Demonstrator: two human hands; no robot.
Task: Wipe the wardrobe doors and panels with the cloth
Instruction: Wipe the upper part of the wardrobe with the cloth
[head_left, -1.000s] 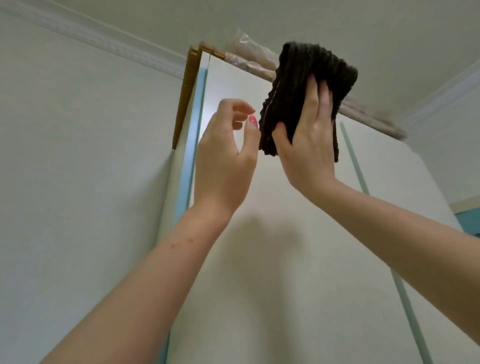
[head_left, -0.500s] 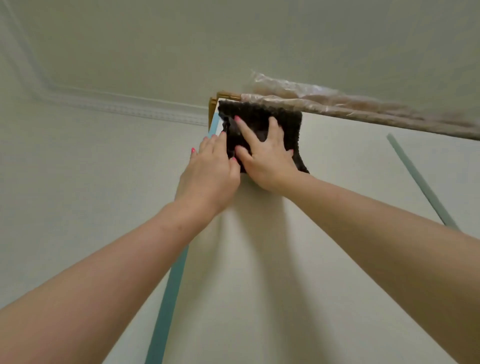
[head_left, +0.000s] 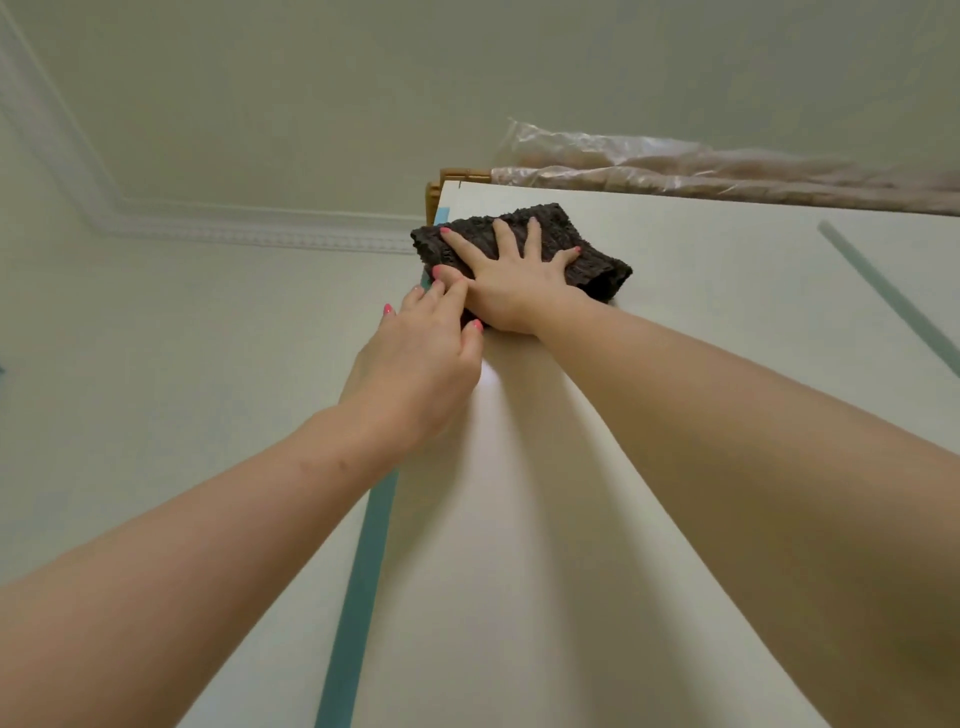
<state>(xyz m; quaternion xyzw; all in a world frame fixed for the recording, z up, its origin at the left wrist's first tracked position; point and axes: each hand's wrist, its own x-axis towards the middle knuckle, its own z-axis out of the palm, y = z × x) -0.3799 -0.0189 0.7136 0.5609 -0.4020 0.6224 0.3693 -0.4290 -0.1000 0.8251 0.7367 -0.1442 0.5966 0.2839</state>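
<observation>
Head view, looking steeply up a pale wardrobe door (head_left: 545, 493): a person's right hand (head_left: 511, 280) lies flat, fingers spread wide, pressing a dark knitted cloth (head_left: 524, 244) against the door's top left corner, just below its top edge. The hand grips nothing; it pins the cloth by palm pressure alone. The left hand (head_left: 421, 364) rests just beside it at the door's left edge, fingers loosely curled, fingertips touching the cloth's lower left corner and the blue trim strip (head_left: 363, 571), closed on nothing visible. Done well, the wipe likely calls for even palm pressure and overlapping strokes that run right along the top edge, then down, with the cloth kept flat rather than bunched. No container is in view; crinkled clear plastic wrap (head_left: 701, 166) covers something atop the wardrobe, contents impossible to tell.
</observation>
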